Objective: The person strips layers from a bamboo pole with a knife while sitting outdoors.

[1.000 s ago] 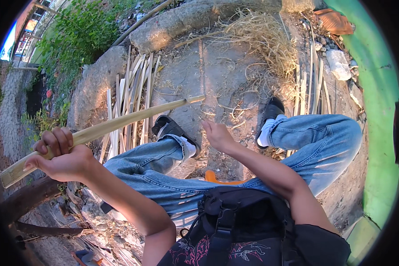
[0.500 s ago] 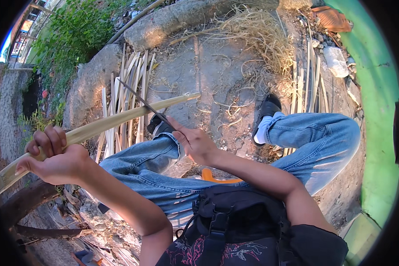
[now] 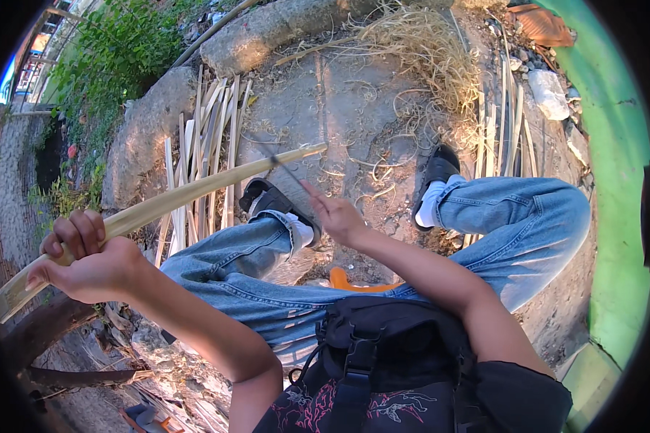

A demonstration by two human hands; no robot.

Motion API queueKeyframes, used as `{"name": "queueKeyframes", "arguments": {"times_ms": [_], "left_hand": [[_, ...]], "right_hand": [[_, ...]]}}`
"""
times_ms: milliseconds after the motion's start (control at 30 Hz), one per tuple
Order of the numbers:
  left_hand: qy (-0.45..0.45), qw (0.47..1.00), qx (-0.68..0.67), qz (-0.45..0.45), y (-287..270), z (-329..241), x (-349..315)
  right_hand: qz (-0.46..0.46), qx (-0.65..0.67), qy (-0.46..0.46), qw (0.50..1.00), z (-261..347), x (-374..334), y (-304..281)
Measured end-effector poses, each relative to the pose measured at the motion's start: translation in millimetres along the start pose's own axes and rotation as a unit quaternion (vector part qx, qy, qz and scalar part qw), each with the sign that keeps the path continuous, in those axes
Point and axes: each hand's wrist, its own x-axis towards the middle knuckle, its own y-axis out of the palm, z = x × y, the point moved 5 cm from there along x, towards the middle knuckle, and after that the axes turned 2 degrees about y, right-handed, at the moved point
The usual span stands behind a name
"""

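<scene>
My left hand (image 3: 94, 256) is closed round the near end of a long, pale bamboo strip (image 3: 188, 193), which slants up to the right past my left foot. A knife (image 3: 287, 170) with a dark, narrow blade is gripped in my right hand (image 3: 336, 216). Its blade crosses the strip near the far, thinner end and is smeared by motion. The handle is mostly hidden inside my fingers. Below the strip, my left sandal (image 3: 263, 196) rests on the ground.
Bundles of split strips lie at left (image 3: 213, 130) and right (image 3: 509, 133). A heap of curled shavings (image 3: 426, 65) sits at the far side, by a concrete block (image 3: 267, 43). An orange curved thing (image 3: 347, 281) is beneath my legs. A green wall (image 3: 614, 216) stands at right.
My right hand has moved right and slightly away from me, carrying the knife along the strip toward its far end. The left hand and strip have barely shifted.
</scene>
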Motion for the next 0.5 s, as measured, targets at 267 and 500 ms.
{"name": "queueKeyframes", "arguments": {"times_ms": [267,500], "left_hand": [[-0.006,1.0,-0.006,0.007,-1.3,4.7,1.1],[-0.005,1.0,0.013,-0.006,5.4,6.0,-3.0]], "right_hand": [[0.058,-0.008,0.128,0.99,40.0,20.2,9.2],[0.084,-0.144,0.354,0.92,-74.1,-13.7,-24.6]]}}
